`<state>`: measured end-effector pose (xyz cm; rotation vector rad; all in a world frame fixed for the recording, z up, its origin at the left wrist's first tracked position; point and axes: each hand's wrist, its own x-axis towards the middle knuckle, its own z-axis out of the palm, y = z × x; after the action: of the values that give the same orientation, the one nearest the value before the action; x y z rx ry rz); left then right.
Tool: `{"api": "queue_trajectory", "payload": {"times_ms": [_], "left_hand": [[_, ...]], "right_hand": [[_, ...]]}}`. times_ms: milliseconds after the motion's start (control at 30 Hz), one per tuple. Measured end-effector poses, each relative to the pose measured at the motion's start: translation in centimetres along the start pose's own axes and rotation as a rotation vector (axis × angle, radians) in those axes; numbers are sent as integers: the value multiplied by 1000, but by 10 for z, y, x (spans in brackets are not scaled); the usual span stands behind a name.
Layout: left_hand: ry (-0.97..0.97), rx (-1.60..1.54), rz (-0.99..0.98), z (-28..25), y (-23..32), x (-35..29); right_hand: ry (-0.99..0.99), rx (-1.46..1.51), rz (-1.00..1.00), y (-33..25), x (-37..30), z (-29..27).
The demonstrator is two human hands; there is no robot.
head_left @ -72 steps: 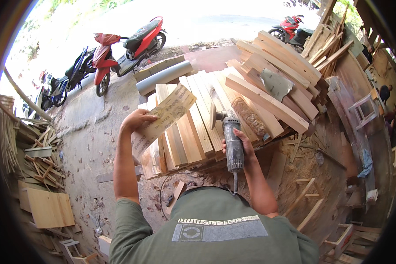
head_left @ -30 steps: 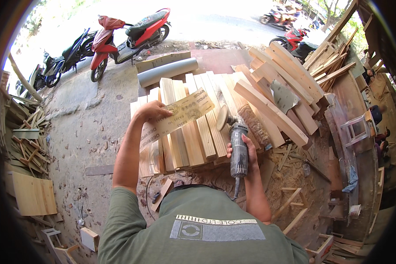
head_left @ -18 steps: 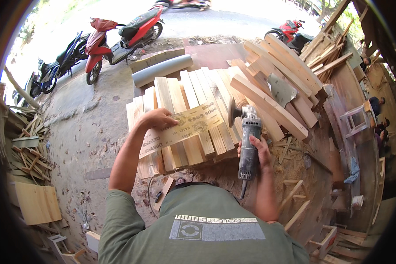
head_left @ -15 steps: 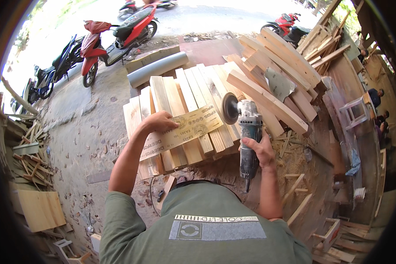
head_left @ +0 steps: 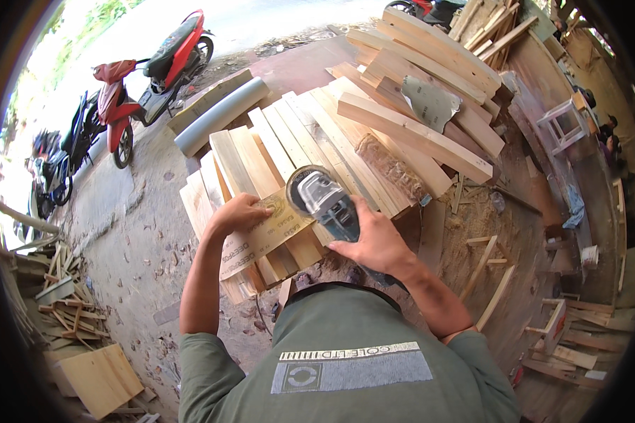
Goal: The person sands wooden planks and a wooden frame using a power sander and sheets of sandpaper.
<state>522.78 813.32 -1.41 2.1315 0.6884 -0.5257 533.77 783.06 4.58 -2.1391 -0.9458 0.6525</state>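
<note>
My left hand point(head_left: 241, 213) presses down on a tan sheet of sandpaper point(head_left: 250, 243), its fingers bent and closed at the sheet's upper edge. The sheet, printed side up, lies across a row of wooden planks point(head_left: 289, 144). My right hand point(head_left: 377, 241) is wrapped round the body of an angle grinder point(head_left: 329, 204) with a grey head. Its round disc point(head_left: 294, 185) is over the right end of the sheet, close to my left fingers. Whether the disc touches the sheet I cannot tell. The grinder's rear end is partly hidden behind my right hand and wrist.
Right of the planks are a rough brown block point(head_left: 391, 168), a loose beam point(head_left: 416, 135) and a grey abrasive piece point(head_left: 430, 104). A grey roll point(head_left: 221, 116) lies at the far left of the row. Beyond it stands a red motorbike point(head_left: 120, 106). Wood scraps point(head_left: 70, 307) litter the left.
My right hand has swung the grinder left, from beside the sheet to over its right end. The brown block has come into view. My view has shifted slightly; my left hand stays on the sheet.
</note>
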Motion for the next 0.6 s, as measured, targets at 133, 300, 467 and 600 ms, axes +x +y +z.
{"api": "queue_trajectory", "payload": {"times_ms": [133, 300, 467, 600], "left_hand": [[3, -8, 8, 1, 6, 0], [-9, -10, 0, 5, -7, 12], [-18, -55, -14, 6, -5, 13], [-14, -65, -9, 5, -1, 12]], "right_hand": [[-87, -32, 38, -9, 3, 3], [-107, -122, 70, -7, 8, 7], [-118, -118, 87, -3, 18, 3], [-61, -73, 70, 6, 24, 5]]}}
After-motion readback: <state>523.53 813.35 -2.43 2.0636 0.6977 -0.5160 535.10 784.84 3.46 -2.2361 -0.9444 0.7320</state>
